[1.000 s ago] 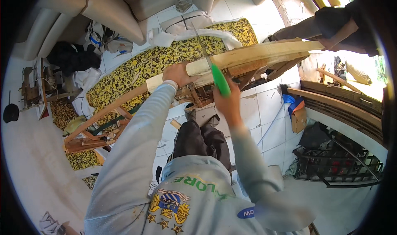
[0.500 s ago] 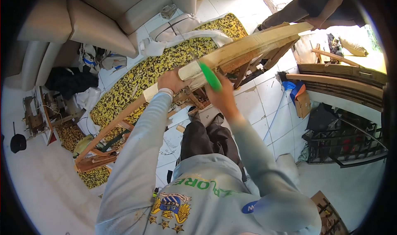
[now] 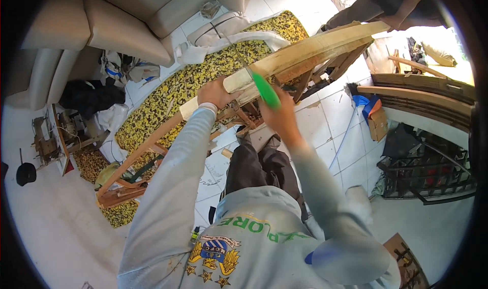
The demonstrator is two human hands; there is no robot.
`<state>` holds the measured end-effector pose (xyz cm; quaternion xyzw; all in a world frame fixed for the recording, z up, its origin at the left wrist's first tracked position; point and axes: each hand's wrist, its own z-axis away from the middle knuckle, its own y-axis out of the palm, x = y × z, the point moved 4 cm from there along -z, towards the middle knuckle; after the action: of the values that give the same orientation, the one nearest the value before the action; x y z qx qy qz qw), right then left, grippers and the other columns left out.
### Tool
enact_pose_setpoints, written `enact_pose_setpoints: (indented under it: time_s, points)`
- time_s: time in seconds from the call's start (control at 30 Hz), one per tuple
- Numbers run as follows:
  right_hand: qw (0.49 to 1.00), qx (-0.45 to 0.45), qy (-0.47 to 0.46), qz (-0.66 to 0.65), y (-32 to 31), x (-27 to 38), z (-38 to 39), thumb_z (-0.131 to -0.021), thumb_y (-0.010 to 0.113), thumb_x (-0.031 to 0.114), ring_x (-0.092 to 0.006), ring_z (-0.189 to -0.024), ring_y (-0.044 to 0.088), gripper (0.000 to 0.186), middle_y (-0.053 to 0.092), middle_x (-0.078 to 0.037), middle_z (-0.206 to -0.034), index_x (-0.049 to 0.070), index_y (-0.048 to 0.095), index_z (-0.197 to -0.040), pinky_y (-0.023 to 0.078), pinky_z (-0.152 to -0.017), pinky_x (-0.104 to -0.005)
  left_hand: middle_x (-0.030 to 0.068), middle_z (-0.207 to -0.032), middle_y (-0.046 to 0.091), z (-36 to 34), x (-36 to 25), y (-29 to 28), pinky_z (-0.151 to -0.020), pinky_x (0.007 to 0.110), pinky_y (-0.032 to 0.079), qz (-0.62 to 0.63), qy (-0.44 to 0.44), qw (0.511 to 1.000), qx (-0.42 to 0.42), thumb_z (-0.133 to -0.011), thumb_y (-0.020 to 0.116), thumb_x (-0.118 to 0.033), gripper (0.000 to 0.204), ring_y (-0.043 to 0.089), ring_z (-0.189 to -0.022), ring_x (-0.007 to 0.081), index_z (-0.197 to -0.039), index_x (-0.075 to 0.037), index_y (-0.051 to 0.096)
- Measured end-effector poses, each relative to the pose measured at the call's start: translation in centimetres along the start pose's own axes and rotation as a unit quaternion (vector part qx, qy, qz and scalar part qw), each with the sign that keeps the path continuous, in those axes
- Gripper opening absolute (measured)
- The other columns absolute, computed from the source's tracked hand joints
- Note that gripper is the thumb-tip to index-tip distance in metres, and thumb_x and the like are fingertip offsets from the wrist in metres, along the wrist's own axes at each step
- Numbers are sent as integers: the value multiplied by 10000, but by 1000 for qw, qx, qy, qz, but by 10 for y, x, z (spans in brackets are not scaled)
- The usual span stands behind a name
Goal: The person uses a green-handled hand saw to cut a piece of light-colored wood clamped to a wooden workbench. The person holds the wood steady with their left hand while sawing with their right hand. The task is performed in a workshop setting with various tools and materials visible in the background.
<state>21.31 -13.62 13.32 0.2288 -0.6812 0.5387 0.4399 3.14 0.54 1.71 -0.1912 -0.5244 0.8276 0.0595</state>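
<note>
A green-handled handsaw (image 3: pixel 266 90) is in my right hand (image 3: pixel 281 117), its fingers wrapped round the handle. The thin blade (image 3: pixel 236 52) crosses a pale, slightly curved wooden board (image 3: pixel 305 50) near its left end and points away from me. My left hand (image 3: pixel 214 93) is closed on the wood just left of the blade. Beneath the board is a brown wooden frame (image 3: pixel 152 151) that reaches down to the left. At the far right end, another person's hand (image 3: pixel 394 22) is on or beside the board. Whether the blade has cut into the wood cannot be made out.
A yellow-and-black speckled foam slab (image 3: pixel 168 106) lies on the tiled floor beyond the frame. Beige sofas (image 3: pixel 124 22) stand at the back left. Stacked wooden pieces (image 3: pixel 422 93), a cardboard box (image 3: pixel 377 124) and a black metal rack (image 3: pixel 427 172) are on the right.
The saw handle and my right hand have come slightly back toward me relative to the board. My left hand keeps its place on the wood. The whole view has shifted a little.
</note>
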Motion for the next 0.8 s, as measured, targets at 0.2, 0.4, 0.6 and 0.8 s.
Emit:
enact_pose_setpoints:
  time_s: [0.2, 0.4, 0.6, 0.8]
  points:
    - [999, 37, 22, 3, -5, 25, 15, -881, 686, 64, -492, -1010, 731, 367, 756, -283, -1032, 14, 716, -1243, 583, -857, -483, 218, -1099, 805, 1, 15, -1, -924, 512, 620, 55, 17, 998, 38, -753, 748, -840, 904, 783, -1047, 395, -1387, -195, 709]
    - [994, 42, 88, -47, -69, 29, 122, -891, 661, -9, -318, -1088, 796, 515, 786, -234, -1147, 27, 687, -1404, 592, -936, -399, 172, -1104, 819, 5, 7, 3, -909, 520, 621, 22, -16, 999, 35, -751, 759, -827, 858, 794, -1022, 366, -1369, -233, 734]
    - [992, -1, 74, -101, 24, -43, -16, -893, 713, 30, -422, -946, 726, 380, 753, -243, -1033, 24, 694, -1272, 565, -808, -452, 170, -1095, 817, -9, -4, -1, -915, 505, 616, 28, 19, 999, 20, -750, 746, -838, 880, 786, -1015, 377, -1387, -230, 729]
    - [991, 52, 93, -78, -90, -6, 181, -898, 562, -37, -282, -1219, 747, 508, 756, -238, -1314, -91, 667, -1391, 550, -1050, -369, 176, -1109, 815, 1, 15, -4, -915, 525, 611, 23, -18, 999, 41, -761, 725, -844, 849, 785, -1031, 378, -1373, -256, 736]
